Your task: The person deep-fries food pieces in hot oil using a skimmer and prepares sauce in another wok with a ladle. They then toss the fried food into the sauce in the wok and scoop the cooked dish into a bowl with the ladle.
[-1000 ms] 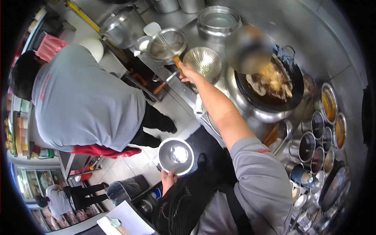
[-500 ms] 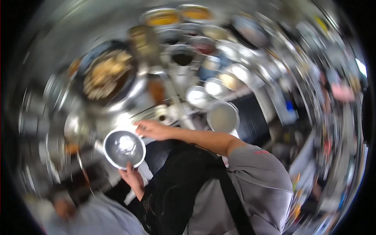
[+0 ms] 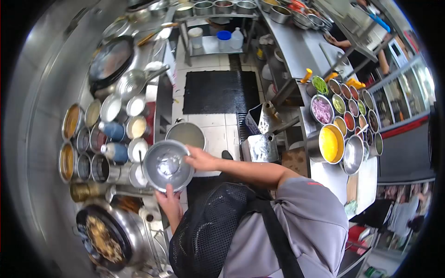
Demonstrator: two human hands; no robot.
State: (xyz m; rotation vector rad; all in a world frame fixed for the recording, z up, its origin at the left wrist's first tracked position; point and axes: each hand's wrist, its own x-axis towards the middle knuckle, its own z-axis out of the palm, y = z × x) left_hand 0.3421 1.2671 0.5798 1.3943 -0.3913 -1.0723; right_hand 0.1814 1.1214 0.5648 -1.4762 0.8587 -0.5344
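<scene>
A round metal bowl [image 3: 162, 160] with a shiny, bare-looking inside is held in front of me, left of the middle of the view. My left hand [image 3: 169, 202] grips its near rim from below, thumb on the edge. On the bowl's right rim, my right hand [image 3: 200, 159] has its fingers closed. Just beyond the bowl, partly covered by it, stands a large pot [image 3: 189, 133] near the floor. To the left are containers of sauces and powders, the closest being a white-filled one [image 3: 137, 150].
A wok of bubbling oil and food [image 3: 103, 238] sits at lower left. Right of me, a counter holds a pot of yellow liquid [image 3: 330, 144] and chopped ingredients [image 3: 321, 110]. A black mat [image 3: 221, 91] lies on the floor ahead. Another person's arm [image 3: 342, 43] shows at upper right.
The view has swung round to the right. My right hand has let go of the wooden-handled strainer and taken the bowl's rim. The bowl remains in my left hand.
</scene>
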